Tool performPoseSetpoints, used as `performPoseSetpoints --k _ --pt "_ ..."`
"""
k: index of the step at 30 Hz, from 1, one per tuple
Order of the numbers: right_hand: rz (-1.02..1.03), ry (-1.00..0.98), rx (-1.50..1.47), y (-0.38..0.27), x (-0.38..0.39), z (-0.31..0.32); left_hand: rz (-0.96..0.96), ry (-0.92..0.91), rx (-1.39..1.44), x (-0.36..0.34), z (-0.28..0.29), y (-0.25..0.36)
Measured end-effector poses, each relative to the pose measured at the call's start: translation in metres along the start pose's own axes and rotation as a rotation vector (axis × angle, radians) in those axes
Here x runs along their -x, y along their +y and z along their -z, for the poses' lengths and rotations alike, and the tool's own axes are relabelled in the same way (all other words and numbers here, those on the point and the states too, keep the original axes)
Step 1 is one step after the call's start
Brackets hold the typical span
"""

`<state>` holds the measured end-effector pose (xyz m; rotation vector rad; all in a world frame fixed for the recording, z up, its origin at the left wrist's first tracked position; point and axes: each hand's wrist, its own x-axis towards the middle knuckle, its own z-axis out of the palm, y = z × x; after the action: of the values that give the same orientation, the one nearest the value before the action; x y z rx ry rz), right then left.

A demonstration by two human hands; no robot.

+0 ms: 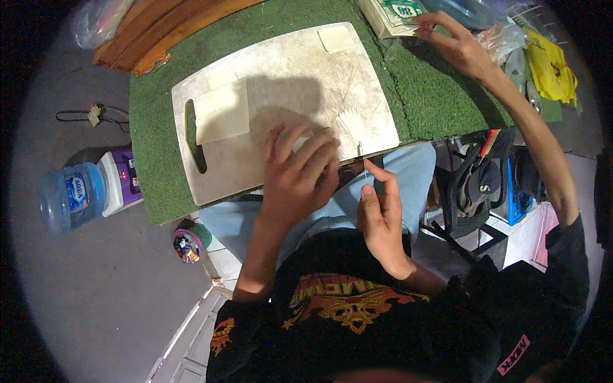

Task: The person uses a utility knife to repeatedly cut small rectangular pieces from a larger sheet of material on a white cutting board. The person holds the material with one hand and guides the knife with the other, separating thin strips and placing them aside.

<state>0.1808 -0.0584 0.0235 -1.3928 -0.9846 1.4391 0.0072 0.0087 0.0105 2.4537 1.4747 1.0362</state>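
My left hand [301, 167] is curled over the lower middle of a pale cutting board [287, 57], its fingers slightly blurred around something pale I cannot make out. My right hand [380, 217] grips a thin blade [363, 166], upright at the board's near edge beside a fanned bundle of thin pale strips [348, 126]. A pale flat sheet [220, 112] lies on the board's left, partly over another pale piece [218, 75]. A small pale square [335, 40] sits at the top right corner.
A co-worker's hand [453, 41] touches a printed paper stack [389, 16] on the green mat [440, 102]. Plastic bags [543, 64] lie at right, a wooden piece [147, 32] top left. A water jug [67, 198] and small bin [191, 242] stand left below; bags [469, 191] sit right.
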Motion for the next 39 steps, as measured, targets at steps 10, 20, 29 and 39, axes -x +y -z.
performPoseSetpoints --k 10,20,29,39 --pt "-0.041 -0.008 -0.033 -0.006 0.001 -0.002 0.011 0.086 0.013 0.001 0.003 -0.007" --pt "0.019 -0.097 0.074 -0.008 -0.011 -0.018 0.191 0.074 0.009 0.016 0.031 -0.032" --pt "-0.099 -0.157 0.12 -0.017 -0.022 -0.038 0.058 -0.071 -0.069 0.017 0.022 -0.025" --pt "-0.061 -0.138 0.175 -0.014 -0.028 -0.047 0.054 -0.077 -0.087 0.013 0.019 -0.021"
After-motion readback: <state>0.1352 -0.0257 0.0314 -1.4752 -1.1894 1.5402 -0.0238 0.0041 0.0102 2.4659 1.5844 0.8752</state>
